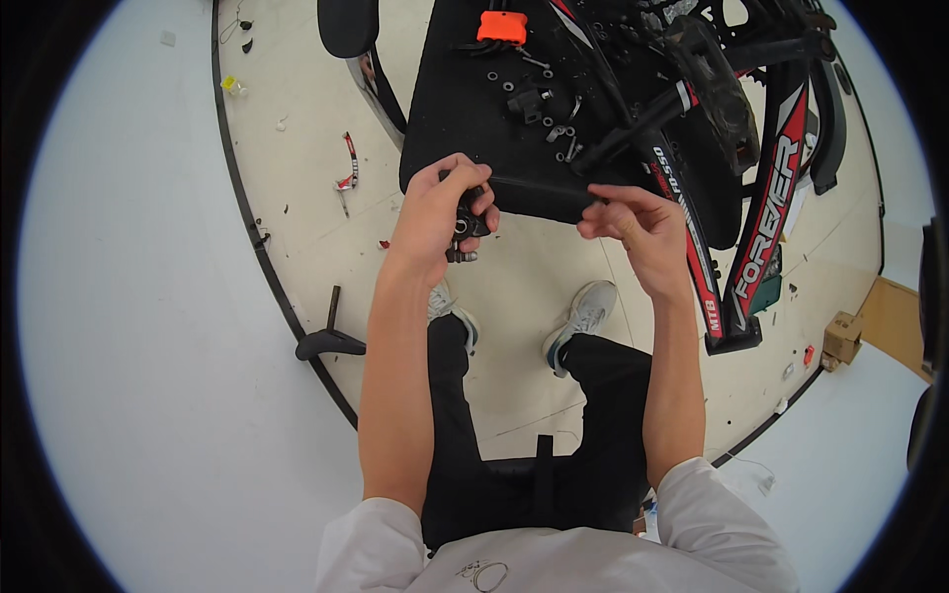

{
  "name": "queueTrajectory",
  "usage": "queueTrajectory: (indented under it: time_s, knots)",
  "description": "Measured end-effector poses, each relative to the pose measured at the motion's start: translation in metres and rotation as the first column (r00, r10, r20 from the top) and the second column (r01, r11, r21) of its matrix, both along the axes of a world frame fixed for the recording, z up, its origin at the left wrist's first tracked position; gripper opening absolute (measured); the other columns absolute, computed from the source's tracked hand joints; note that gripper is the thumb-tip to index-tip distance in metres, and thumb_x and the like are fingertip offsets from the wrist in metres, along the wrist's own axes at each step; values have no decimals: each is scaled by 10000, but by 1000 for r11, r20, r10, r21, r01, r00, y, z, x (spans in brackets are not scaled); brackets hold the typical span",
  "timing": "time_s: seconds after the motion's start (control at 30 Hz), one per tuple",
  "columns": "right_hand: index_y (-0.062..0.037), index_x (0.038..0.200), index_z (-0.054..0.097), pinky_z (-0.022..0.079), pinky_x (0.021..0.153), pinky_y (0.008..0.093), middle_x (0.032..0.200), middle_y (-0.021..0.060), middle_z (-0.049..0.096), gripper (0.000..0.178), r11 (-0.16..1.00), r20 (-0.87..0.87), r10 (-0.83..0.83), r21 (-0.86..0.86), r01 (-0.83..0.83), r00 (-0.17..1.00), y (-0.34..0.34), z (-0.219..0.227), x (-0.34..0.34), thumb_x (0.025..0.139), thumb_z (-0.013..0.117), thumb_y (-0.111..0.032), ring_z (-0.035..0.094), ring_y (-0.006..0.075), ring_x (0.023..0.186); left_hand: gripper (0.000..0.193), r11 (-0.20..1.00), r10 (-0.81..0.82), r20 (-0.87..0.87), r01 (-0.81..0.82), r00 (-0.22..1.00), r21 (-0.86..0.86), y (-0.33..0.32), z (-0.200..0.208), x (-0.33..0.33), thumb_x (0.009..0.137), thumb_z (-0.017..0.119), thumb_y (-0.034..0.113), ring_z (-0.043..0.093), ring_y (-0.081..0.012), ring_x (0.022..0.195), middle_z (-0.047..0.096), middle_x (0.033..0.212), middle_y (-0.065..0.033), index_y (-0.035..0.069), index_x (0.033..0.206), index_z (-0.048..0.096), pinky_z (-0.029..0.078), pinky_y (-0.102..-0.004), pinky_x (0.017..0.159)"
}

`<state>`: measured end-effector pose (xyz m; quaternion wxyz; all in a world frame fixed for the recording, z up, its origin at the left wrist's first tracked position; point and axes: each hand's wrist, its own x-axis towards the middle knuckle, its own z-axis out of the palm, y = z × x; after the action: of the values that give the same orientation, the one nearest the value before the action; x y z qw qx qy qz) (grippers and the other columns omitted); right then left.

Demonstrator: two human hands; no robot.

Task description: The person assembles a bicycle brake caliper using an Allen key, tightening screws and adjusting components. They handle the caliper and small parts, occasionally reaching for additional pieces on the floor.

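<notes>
Over the near edge of a black chair seat [450, 128], the left hand [425, 212] is grasping a small black mechanical part [471, 225], its fingers wrapping around it and its lower end protruding on the near side. To the right, the right hand [647, 237] is hovering well apart from the left, thumb and fingers curling toward each other; whether they are pinching anything, I cannot tell. Farther off on the seat, a black clamp-like piece [527, 103] is lying among scattered washers [508, 86] and bolts [535, 61]; at the far side, an orange object [502, 28] is resting. On the right, a red, black and white bicycle frame [774, 212] is extending across the seat and past its near edge. On the floor [514, 395], to the left, a slim red-and-black piece [352, 158] is lying, with a black T-shaped part [331, 341] sitting nearer. Two light shoes [591, 311] are standing below the hands, and a cardboard box [843, 336] is sitting far to the right.
</notes>
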<state>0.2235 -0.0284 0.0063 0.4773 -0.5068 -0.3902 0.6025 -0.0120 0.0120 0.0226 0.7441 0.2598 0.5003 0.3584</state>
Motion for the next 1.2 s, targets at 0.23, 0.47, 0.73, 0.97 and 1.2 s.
queueTrajectory:
  time_s: [0.23, 0.47, 0.73, 0.97, 1.2]
  knots:
    - [56, 980, 629, 541, 550, 287, 695, 102, 649, 248, 981, -365, -53, -191, -20, 930, 5, 4, 7, 957, 604, -190, 657, 192, 584, 210, 992, -43, -30, 46, 999, 120, -4, 3, 5, 902, 584, 188, 556, -100, 563, 471, 617, 3, 84, 742, 496, 297, -221, 396]
    - [74, 1139, 606, 572, 750, 321, 902, 122, 667, 312, 995, 9, -21, 95, 20, 1000, -1, 8, -3, 846, 680, -5, 694, 208, 791, 205, 998, -4, 64, 7, 998, -59, 0, 3, 1, 899, 570, 193, 559, -122, 558, 451, 601, -3, 81, 743, 497, 288, -233, 384]
    - [58, 894, 661, 531, 616, 270, 783, 114, 649, 161, 991, 203, 2, 133, -30, 979, -5, 2, -4, 922, 627, -97, 661, 185, 664, 236, 994, -29, 39, 33, 999, -102, -1, 4, -1, 902, 573, 205, 558, -126, 552, 457, 596, -2, 96, 716, 479, 285, -231, 385]
    - [-9, 608, 549, 302, 361, 246, 458, 61, 471, 434, 952, -218, -62, -307, -8, 974, -1, 10, -12, 959, 559, -265, 405, 137, 330, 292, 997, -9, -51, 13, 999, 71, -5, 0, 5, 910, 618, 244, 564, -106, 568, 452, 594, 9, 105, 696, 476, 292, -230, 396]
    - [61, 1164, 587, 525, 578, 292, 956, 152, 648, 293, 998, -16, -16, 56, 16, 1000, -2, 8, -11, 898, 619, -58, 643, 183, 710, 294, 993, 109, -1, -109, 994, 35, -2, 2, 2, 910, 623, 242, 574, -119, 591, 435, 603, 4, 97, 701, 476, 279, -227, 391]
